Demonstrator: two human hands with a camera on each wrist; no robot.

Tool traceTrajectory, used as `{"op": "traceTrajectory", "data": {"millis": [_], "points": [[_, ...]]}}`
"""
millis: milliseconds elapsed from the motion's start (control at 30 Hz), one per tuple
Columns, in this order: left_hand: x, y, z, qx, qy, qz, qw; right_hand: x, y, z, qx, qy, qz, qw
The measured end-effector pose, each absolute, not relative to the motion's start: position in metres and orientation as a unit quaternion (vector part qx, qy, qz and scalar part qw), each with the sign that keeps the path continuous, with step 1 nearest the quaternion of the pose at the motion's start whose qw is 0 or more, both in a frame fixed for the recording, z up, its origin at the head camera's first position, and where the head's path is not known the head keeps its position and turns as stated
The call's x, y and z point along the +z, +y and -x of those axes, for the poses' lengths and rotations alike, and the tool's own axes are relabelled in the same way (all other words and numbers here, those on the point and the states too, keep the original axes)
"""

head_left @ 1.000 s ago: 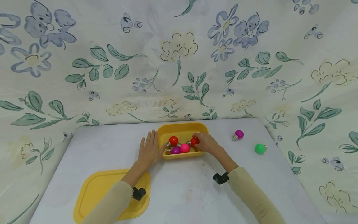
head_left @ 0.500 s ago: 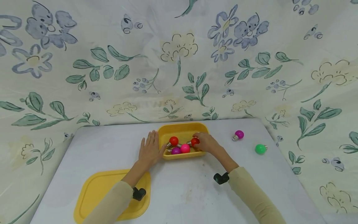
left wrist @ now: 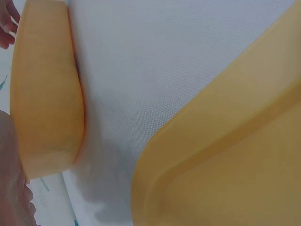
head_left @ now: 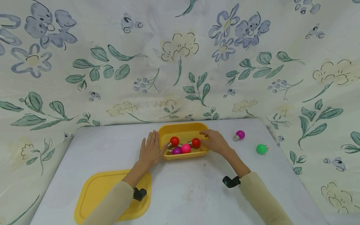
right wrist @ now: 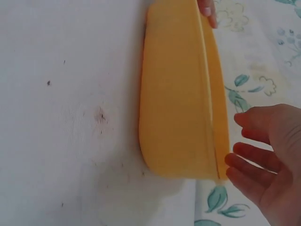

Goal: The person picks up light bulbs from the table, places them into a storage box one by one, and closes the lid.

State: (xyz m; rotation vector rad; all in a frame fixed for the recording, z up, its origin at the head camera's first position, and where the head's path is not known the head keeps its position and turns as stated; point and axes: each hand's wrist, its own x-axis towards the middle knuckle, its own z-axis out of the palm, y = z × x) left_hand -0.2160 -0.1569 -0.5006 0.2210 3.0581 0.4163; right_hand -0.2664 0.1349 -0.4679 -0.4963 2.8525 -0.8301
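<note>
Moved: right hand, drawn back from the right-hand red bulb to the right end of the yellow container; fingers loosely parted, holding nothing; contact with the rim unclear. Left hand: fingers straight, at the container's left end. Contained, centre frame: that bulb, second red bulb, pink bulb, purple bulb. Outside, right of frame, on the surface: magenta bulb, green bulb. Lower left: flat yellow panel, apart. Judged partway: four in, two out.

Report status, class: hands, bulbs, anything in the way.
Left hand beside yellow bin, fingers straight. Right hand over bin's right rim, gripping nothing. Four bulbs inside; magenta bulb and green bulb outside on table. Nothing seen blocking right hand's path to either.
</note>
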Motion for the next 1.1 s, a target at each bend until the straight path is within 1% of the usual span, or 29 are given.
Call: {"op": "traceTrajectory", "data": {"millis": [100,300,467,767,1100], "points": [[-0.501,-0.157,0.216,0.137,0.988,-0.072,0.026,-0.467,0.150,0.264,-0.301,0.937,0.171,0.045],[-0.501,-0.156,0.217,0.139,0.987,-0.070,0.027,-0.466,0.183,0.257,-0.333,0.927,0.167,0.034],[-0.501,-0.156,0.217,0.138,0.988,-0.070,0.027,-0.465,0.215,0.250,-0.344,0.924,0.168,0.011],[-0.501,-0.156,0.216,0.136,0.988,-0.067,0.023,-0.471,0.268,0.240,-0.362,0.914,0.171,-0.063],[-0.501,-0.157,0.216,0.135,0.988,-0.067,0.027,-0.473,0.310,0.230,-0.323,0.937,0.124,-0.040]]}}
